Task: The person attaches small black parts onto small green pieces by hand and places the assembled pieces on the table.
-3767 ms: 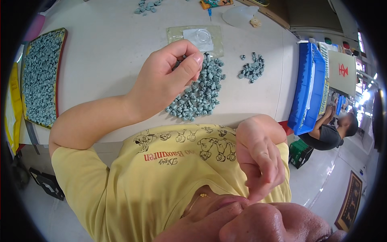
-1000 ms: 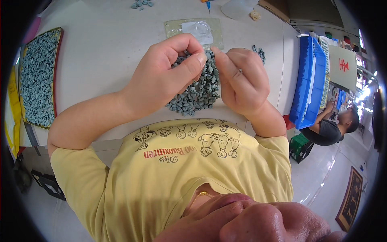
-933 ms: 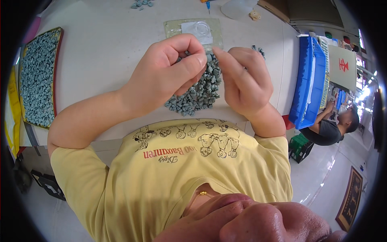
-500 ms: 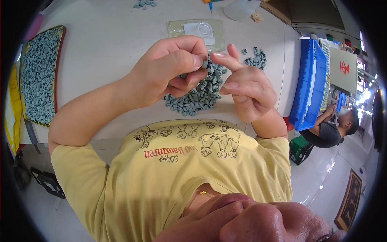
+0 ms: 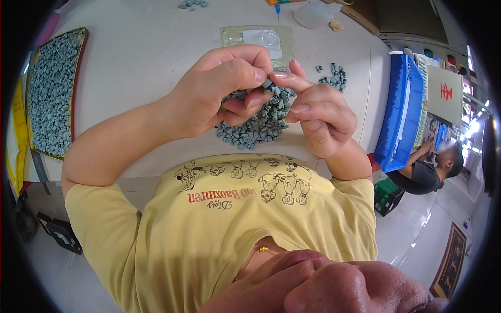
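Observation:
My left hand is closed in a pinch over the table. Between its thumb and fingers is a small grey-green piece with a dark side. My right hand holds its index finger out, the tip at the piece or just beside it; contact is hard to tell. The other fingers of that hand are partly bent and apart, and nothing shows in them. Under both hands lies a heap of similar small grey-green and dark pieces, partly hidden by my left hand.
At the left, a red-edged tray holds many such pieces. A smaller group lies right of the heap, another at the far edge. A clear bag lies beyond my hands. Blue bins and a person are at the right.
The piece in my left hand has turned, so its dark side shows more. My right index fingertip has come down slightly toward it. The view has shifted a little.

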Motion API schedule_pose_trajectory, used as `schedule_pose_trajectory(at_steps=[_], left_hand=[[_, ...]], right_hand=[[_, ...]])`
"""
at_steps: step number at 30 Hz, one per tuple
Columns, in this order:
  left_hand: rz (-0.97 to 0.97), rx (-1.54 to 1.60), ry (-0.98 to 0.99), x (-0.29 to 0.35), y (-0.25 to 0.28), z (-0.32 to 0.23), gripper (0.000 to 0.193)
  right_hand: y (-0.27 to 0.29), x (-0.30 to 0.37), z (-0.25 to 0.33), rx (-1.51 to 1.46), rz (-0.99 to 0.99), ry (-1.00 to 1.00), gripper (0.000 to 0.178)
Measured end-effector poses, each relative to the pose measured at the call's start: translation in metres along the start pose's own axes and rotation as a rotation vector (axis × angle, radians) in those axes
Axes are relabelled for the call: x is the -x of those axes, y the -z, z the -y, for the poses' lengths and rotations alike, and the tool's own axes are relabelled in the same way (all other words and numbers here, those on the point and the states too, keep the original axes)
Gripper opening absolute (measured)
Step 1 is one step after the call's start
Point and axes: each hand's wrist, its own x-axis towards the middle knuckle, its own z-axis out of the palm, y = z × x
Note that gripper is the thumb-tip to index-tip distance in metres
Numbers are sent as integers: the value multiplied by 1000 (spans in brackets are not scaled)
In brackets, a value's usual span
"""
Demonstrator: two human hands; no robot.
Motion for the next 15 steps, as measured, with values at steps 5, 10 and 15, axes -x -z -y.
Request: schedule_pose_trajectory(at_steps=[5, 10, 15], left_hand=[[-9, -8, -4, 0, -1, 0, 15], [-12, -18, 12, -2, -2, -1, 14], [70, -126, 0, -5, 0, 4, 16]], right_hand=[[0, 0, -1, -6, -9, 3, 18], [3, 0, -7, 31, -9, 86, 18], [-3, 1, -10, -15, -340, -70, 35]])
